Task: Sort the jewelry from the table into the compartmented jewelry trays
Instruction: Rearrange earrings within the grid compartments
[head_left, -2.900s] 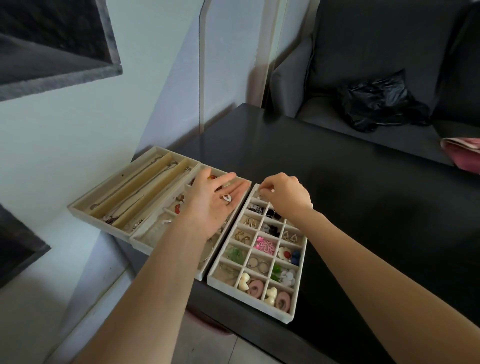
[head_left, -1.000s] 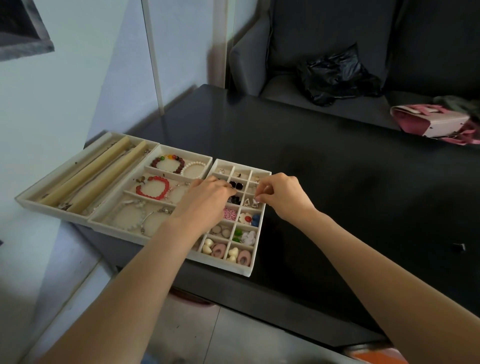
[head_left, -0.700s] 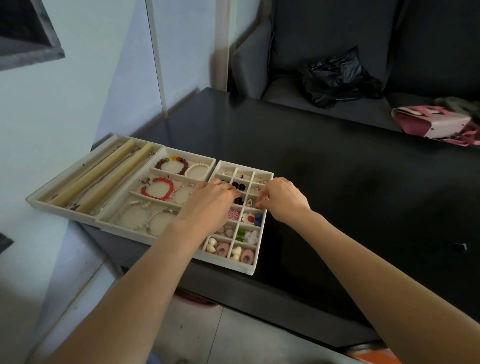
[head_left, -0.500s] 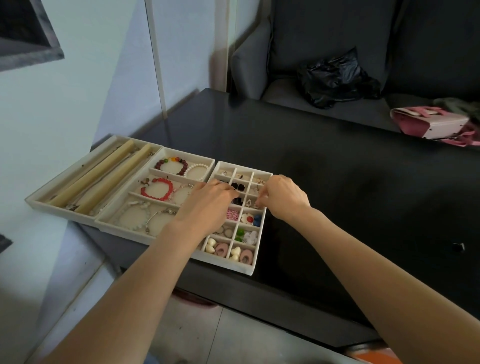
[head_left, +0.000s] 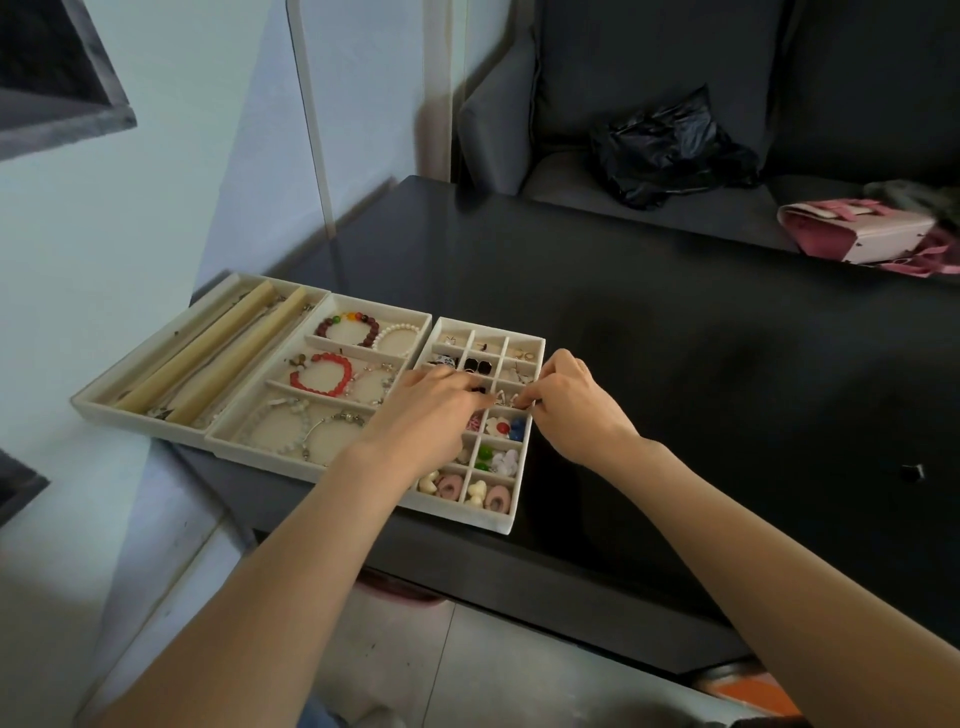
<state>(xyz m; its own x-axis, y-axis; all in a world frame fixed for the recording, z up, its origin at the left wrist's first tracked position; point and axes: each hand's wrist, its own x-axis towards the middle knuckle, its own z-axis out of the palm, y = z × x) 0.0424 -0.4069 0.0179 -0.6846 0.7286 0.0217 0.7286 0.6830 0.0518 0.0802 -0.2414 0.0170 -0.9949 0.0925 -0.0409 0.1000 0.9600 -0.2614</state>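
At the middle of the frame, both hands meet over the small-compartment tray (head_left: 524, 470). The right hand (head_left: 569, 402) pinches a small silver earring (head_left: 511, 399); whether the left hand (head_left: 431, 410), fingers curled, grasps anything, I cannot tell.

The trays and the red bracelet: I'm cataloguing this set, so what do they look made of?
The trays look lined with cream velvet or flocked fabric: matte, soft-edged walls without glare. The red bracelet seems to be glossy round beads, perhaps glass, stone or plastic; the shine alone cannot settle which.
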